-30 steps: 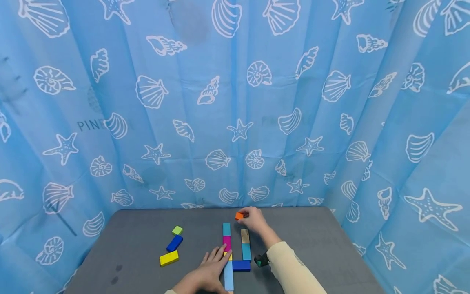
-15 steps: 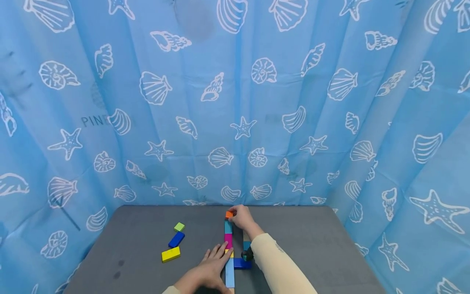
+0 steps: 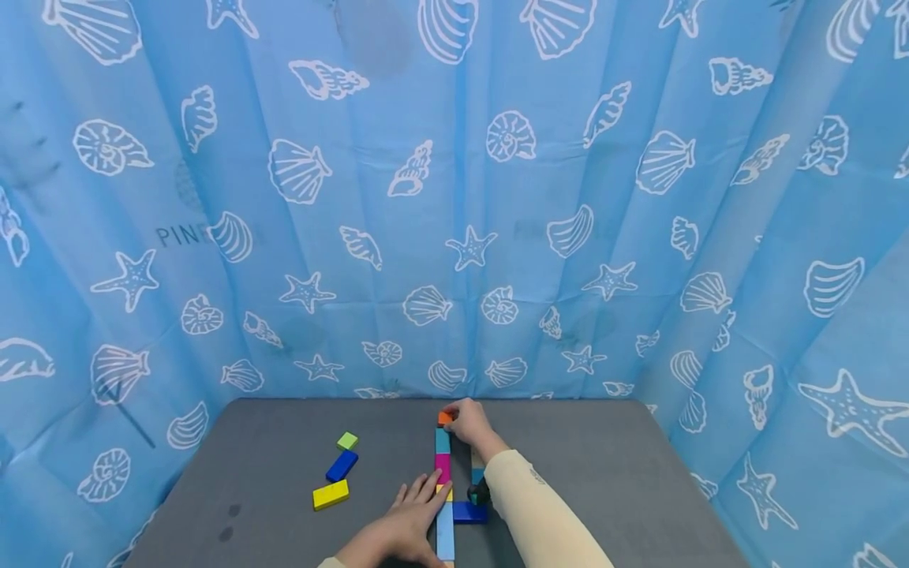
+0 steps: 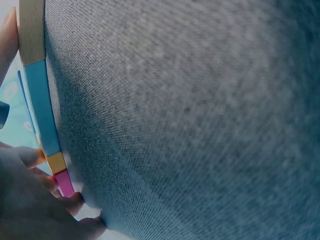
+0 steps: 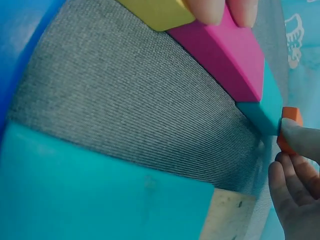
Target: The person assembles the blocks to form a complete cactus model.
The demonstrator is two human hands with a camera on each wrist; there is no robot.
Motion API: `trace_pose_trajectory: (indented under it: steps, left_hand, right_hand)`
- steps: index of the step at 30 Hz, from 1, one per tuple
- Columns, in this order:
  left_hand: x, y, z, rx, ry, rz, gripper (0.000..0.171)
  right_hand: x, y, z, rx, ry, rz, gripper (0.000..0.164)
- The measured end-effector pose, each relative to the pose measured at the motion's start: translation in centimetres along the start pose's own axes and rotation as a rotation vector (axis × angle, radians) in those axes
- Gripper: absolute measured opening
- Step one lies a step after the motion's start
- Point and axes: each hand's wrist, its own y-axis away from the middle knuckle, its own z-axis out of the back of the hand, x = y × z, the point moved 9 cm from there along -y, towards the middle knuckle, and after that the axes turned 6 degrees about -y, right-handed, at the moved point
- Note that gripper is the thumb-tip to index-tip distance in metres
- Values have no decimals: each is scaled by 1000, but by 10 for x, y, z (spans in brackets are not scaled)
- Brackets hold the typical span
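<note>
My right hand pinches a small orange block at the far end of a straight row of blocks. In the right wrist view, the orange block sits between thumb and fingers, right at the end of the teal block. Nearer along the row come a pink block, a small yellow one and a long light-blue one. My left hand lies spread along the row, fingertips on the pink and yellow blocks. The left wrist view shows a wooden block beside the thumb.
A dark blue block juts right from the row. Beyond it, partly under the right forearm, lie a teal block and a wooden block. Loose green, blue and yellow blocks lie left on the grey table.
My right hand has carried the orange block leftward from beside the row to its far end. The left hand has stayed in place on the row.
</note>
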Motion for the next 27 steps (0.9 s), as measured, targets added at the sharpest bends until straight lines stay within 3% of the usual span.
trace_pose_trajectory:
  steps: [10,17,22,27]
  left_hand:
    - [3,-1,-1,-8,-4,10,113]
    - [4,-1,2,-22,-19,3,114]
    - [7,-1,2,-24,-43,19,115]
    - [6,-2,-3,-2,9,10,115]
  right_hand:
    - [4,8,-8,89,23,38,36]
    - [13,14,-1,87,-8,98,36]
    - [21,31,5,47,-22,178,35]
    - [27,60,16,27,-42,254,37]
